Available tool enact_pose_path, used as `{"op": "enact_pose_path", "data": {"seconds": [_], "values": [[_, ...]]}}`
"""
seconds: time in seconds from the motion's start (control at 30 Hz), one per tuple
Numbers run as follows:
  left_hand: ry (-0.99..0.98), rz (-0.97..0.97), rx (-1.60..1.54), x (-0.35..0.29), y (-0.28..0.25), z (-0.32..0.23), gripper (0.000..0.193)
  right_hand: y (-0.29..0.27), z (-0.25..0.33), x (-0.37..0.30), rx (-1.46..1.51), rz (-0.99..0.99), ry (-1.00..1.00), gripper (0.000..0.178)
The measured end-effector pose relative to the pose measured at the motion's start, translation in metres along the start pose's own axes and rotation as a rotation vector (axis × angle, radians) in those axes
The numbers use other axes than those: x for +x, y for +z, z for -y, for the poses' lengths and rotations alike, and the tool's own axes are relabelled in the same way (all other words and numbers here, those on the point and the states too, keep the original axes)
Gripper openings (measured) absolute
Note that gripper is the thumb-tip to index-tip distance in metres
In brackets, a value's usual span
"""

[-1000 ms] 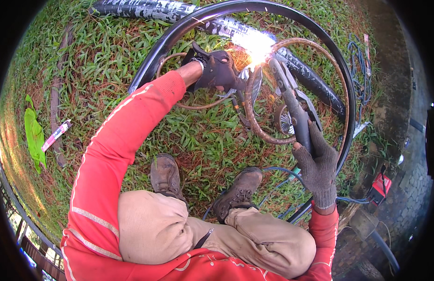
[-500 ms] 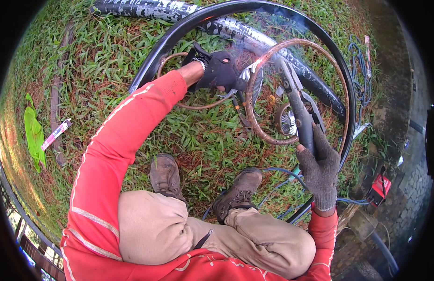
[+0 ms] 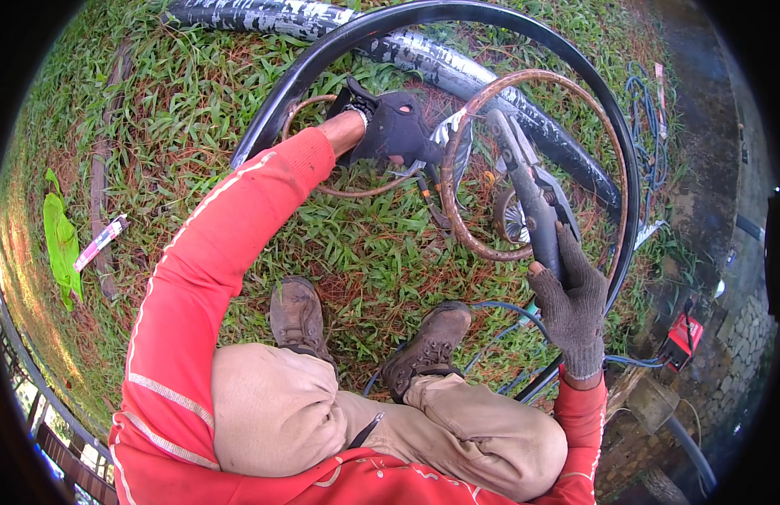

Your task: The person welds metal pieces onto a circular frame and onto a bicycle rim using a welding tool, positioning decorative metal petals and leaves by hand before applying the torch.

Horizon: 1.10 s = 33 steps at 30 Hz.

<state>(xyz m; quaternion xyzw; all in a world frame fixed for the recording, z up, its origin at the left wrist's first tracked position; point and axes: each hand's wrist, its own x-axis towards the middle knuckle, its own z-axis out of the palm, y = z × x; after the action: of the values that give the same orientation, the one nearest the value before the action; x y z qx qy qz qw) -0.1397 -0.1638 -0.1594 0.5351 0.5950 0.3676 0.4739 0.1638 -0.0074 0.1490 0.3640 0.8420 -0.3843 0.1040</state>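
A large ring of rusty brown round metal bar is seen standing above grass, and all places here are given from it. Inside its outline, a long grey clamp-like tool with a tubular handle is held by the right hand in a grey knitted fingerless glove, at the ring's lower right; its fingers are wrapped around the handle. The tool's tip lies near the ring's upper-left rim, where a silver leaf-shaped metal piece is placed just beside it; whether tip and rim are touching cannot be told. Left of the ring, the left hand in a black glove is seen with fingers curled narrow near that piece; what is gripped is hidden. Behind the ring, a thick black pole with flaking silver patches is laid. As a judgement, the work is best steadied by the left hand, with its fingertips kept clear of the tool's tip; the handle should be held firmly but without strain, the wrist braced, the tip guided in small, even movements, and the eyes shielded against any glare.
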Motion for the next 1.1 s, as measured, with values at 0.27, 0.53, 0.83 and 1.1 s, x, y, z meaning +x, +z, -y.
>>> {"op": "enact_pose_path", "data": {"seconds": [0.27,0.53,0.83,1.1], "values": [[0.278,0.077,0.908,-0.001,-0.015,-0.032,0.045,0.001,-0.001,0.000,-0.008,-0.002,0.004,0.068],[0.250,-0.076,0.558,0.002,-0.007,-0.004,0.035,0.002,0.001,0.002,-0.039,0.006,-0.044,0.067],[0.052,-0.086,0.192,-0.010,-0.009,0.017,0.029,0.000,-0.005,0.004,-0.028,-0.014,-0.135,0.066],[0.209,0.018,0.614,-0.003,-0.019,-0.038,0.033,0.000,-0.001,0.004,-0.005,-0.038,-0.048,0.068]]}}
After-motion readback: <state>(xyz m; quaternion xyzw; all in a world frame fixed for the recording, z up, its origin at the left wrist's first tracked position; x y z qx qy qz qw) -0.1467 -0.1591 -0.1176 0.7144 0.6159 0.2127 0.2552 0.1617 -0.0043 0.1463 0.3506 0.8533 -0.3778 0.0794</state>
